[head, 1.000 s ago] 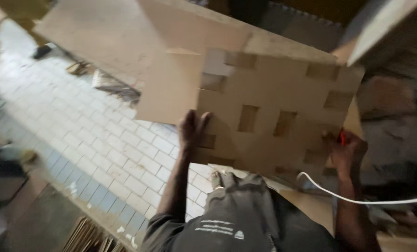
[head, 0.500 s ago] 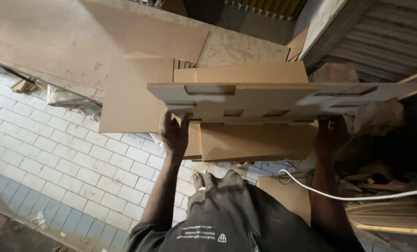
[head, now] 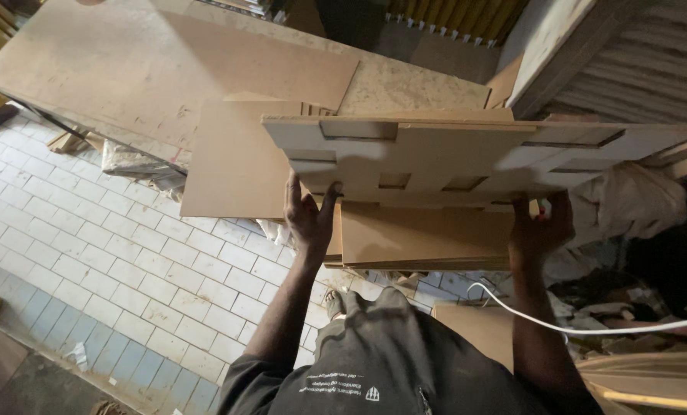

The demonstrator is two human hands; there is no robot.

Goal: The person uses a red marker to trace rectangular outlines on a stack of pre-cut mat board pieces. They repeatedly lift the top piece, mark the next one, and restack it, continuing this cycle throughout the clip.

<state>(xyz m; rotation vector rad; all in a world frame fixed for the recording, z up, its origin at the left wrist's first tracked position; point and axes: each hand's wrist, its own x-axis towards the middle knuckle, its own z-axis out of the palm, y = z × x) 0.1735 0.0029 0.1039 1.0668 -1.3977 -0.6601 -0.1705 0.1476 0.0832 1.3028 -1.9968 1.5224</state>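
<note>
**Slotted panel swung up level and brought over the worktop**

Nearest me, the person's dark shirt [head: 374,376] and a white cable [head: 589,327] trailing off to the right; then the two arms reaching forward. The left hand [head: 309,219] is spread flat, fingers up against the near edge of the slotted panel [head: 466,157]; the right hand [head: 542,229] is curled round the panel's lower edge, with something small and red by its fingers that I cannot make out. A second ago the panel faced us tilted; now it lies close to flat, higher and further forward, so the carry looks near its end. It hangs just above a stack of brown boards [head: 424,234]; beyond lies the large sheet [head: 166,69] on the worktop [head: 412,88]; white floor tiles [head: 128,261] to the left.
</note>
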